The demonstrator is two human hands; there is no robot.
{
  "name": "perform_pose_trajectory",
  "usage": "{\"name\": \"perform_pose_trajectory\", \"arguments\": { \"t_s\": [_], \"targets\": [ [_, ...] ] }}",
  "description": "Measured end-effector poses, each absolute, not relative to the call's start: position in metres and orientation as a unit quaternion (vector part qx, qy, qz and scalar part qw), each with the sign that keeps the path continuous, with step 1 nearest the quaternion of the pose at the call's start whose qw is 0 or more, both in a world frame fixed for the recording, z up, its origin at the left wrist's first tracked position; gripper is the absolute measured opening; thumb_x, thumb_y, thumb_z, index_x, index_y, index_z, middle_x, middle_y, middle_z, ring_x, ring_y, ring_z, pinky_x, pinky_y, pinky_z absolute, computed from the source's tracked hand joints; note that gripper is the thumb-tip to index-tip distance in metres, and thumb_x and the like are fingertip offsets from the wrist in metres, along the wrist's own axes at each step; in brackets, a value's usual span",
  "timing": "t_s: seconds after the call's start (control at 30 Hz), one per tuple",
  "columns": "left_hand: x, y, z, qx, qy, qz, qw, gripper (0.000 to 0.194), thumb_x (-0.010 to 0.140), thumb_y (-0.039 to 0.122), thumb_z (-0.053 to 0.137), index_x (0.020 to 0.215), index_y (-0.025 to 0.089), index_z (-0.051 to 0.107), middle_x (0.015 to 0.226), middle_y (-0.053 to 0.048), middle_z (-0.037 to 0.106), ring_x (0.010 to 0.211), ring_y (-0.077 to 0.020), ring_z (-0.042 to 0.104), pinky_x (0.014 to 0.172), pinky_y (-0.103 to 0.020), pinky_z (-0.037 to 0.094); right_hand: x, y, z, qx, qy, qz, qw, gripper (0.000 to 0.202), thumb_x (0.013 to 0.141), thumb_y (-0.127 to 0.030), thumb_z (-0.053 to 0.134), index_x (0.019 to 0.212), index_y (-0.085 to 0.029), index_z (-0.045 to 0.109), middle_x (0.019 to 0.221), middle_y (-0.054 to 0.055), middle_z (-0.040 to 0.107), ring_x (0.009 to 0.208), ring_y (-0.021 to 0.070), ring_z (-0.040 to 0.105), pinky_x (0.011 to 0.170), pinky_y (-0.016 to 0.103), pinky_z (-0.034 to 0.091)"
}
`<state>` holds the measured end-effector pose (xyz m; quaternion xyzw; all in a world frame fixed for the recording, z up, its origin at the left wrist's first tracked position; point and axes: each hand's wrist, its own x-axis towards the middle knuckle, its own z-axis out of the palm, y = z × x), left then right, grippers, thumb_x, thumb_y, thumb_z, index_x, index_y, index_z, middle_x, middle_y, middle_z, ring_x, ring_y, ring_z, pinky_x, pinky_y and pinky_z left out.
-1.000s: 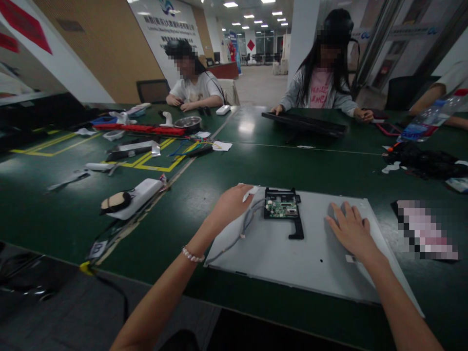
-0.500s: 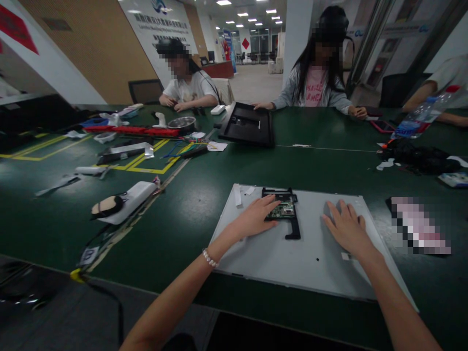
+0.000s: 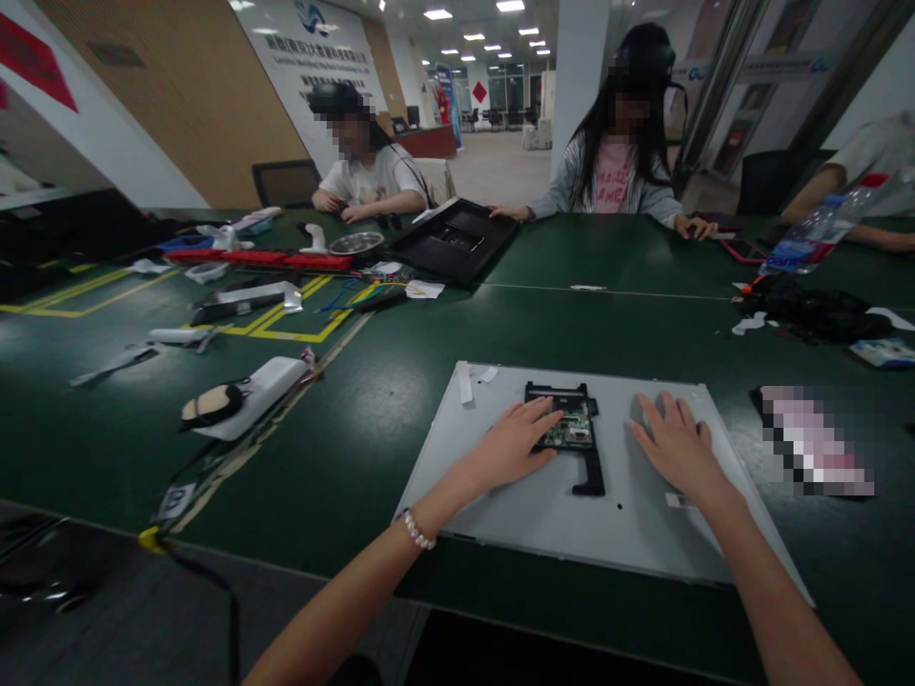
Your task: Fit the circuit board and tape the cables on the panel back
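Note:
A flat grey panel (image 3: pixel 529 524) lies on the green table near its front edge. On the panel is a black bracket (image 3: pixel 592 474) with a green circuit board (image 3: pixel 576 429) in it. My left hand (image 3: pixel 511 443) rests with fingers spread over the left side of the bracket and board, touching them. My right hand (image 3: pixel 676 443) lies open on the right part of the panel, holding nothing. A small white strip (image 3: pixel 466 383) is at the panel's upper left corner.
A pink, pixelated phone-like object (image 3: pixel 819 440) lies right of the panel. A white device (image 3: pixel 264 395) with a cable is left. Across the table (image 3: pixel 343 400), a person's hand touches a black frame (image 3: pixel 457 238). Bottles (image 3: pixel 815 233) stand at the right back.
My left hand and the bracket with the board have moved right and slightly nearer on the panel. Across the table, the black frame has turned and shifted left. My right hand has stayed put.

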<state>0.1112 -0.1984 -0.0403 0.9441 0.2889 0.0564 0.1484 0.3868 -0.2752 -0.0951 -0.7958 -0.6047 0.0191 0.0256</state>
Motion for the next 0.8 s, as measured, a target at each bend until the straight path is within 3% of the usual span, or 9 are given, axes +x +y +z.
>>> {"name": "perform_pose_trajectory", "arguments": {
  "t_s": [0.23, 0.43, 0.6, 0.7, 0.8],
  "targets": [
    [0.115, -0.21, -0.037, 0.946, 0.278, 0.047, 0.163, 0.058, 0.09, 0.033, 0.056, 0.144, 0.019, 0.04, 0.154, -0.013, 0.034, 0.142, -0.0265, 0.031, 0.117, -0.047, 0.026, 0.39, -0.271, -0.1, -0.79, -0.605, 0.015, 0.096, 0.054, 0.097, -0.048, 0.031, 0.143, -0.022, 0.043, 0.151, 0.019, 0.037, 0.138, 0.0408, 0.032, 0.101, 0.063, 0.033],
    [0.113, -0.218, -0.036, 0.943, 0.277, 0.057, 0.177, 0.064, 0.089, 0.031, 0.057, 0.147, 0.022, 0.034, 0.157, -0.011, 0.029, 0.145, -0.0256, 0.025, 0.118, -0.049, 0.022, 0.391, -0.26, -0.1, -0.684, -0.671, 0.044, 0.283, 0.051, 0.095, -0.043, 0.037, 0.135, -0.013, 0.051, 0.138, 0.018, 0.053, 0.131, 0.0296, 0.046, 0.108, 0.05, 0.036],
    [0.109, -0.211, -0.031, 0.936, 0.291, 0.07, 0.187, 0.078, 0.083, 0.035, 0.062, 0.151, 0.025, 0.026, 0.158, -0.011, 0.024, 0.146, -0.0315, 0.021, 0.116, -0.057, 0.021, 0.377, -0.252, -0.088, -0.641, -0.675, 0.065, 0.359, 0.044, 0.093, -0.037, 0.042, 0.127, -0.013, 0.058, 0.129, 0.016, 0.061, 0.123, 0.0261, 0.054, 0.108, 0.045, 0.039],
    [0.111, -0.207, -0.035, 0.937, 0.273, 0.068, 0.207, 0.078, 0.081, 0.036, 0.065, 0.15, 0.025, 0.03, 0.157, -0.012, 0.028, 0.145, -0.0324, 0.023, 0.115, -0.057, 0.022, 0.355, -0.235, -0.068, -0.615, -0.702, 0.067, 0.353, 0.039, 0.092, -0.033, 0.046, 0.124, -0.016, 0.06, 0.131, 0.014, 0.06, 0.124, 0.0245, 0.053, 0.108, 0.044, 0.04],
    [0.115, -0.207, -0.043, 0.938, 0.259, 0.091, 0.21, 0.068, 0.081, 0.035, 0.066, 0.143, 0.023, 0.041, 0.154, -0.012, 0.034, 0.143, -0.0312, 0.028, 0.114, -0.055, 0.024, 0.319, -0.207, -0.045, -0.579, -0.774, 0.064, 0.25, 0.04, 0.092, -0.027, 0.048, 0.129, -0.014, 0.057, 0.138, 0.014, 0.054, 0.128, 0.0219, 0.049, 0.109, 0.038, 0.038]
  ]
}}
